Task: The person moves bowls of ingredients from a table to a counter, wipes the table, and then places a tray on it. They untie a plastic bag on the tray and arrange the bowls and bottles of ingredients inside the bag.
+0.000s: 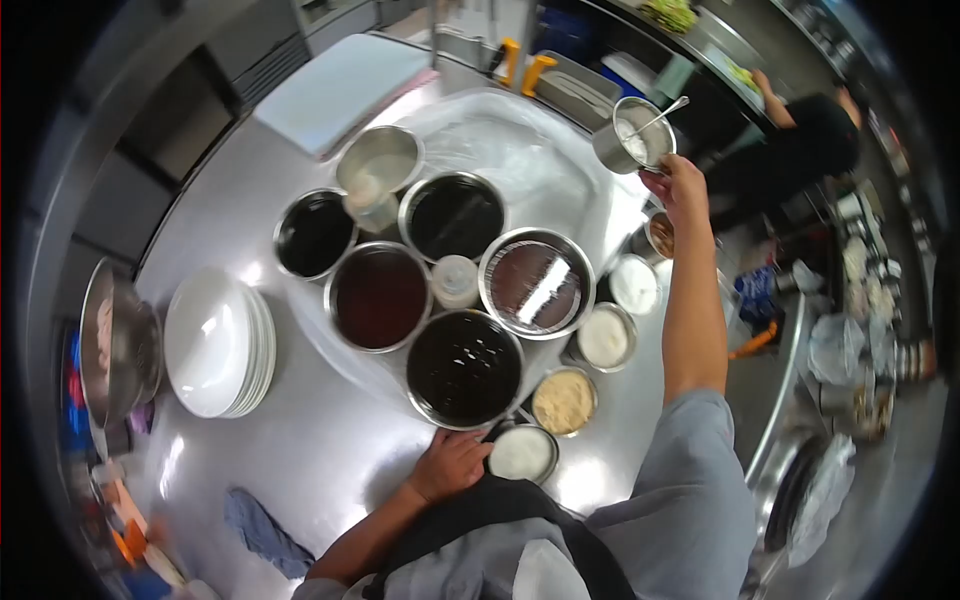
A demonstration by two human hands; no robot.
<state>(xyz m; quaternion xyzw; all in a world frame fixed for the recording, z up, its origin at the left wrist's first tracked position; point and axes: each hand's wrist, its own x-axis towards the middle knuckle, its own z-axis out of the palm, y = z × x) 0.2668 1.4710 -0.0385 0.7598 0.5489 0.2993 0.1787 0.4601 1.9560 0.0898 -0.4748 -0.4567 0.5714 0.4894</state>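
At the upper right, my right hand (682, 185) is closed on the rim of a metal container (618, 150) holding white powder, with a spoon (662, 118) standing in it. My left hand (450, 465) lies low in front, fingers stretched toward a small container of white powder (522, 453), just below a pot of dark sauce (464, 368). More metal pots of dark liquid stand grouped beyond it, including a reddish-brown one (378, 297) and a black one (452, 215). Along their right side are a container of pale yellow powder (564, 402) and two more of white powder (606, 337).
A stack of white plates (210, 342) and a large metal bowl (125, 340) stand at left. A blue cloth (265, 532) lies near the front edge. White boards (345, 90) sit at the back. Another person (810, 140) works at the right counter.
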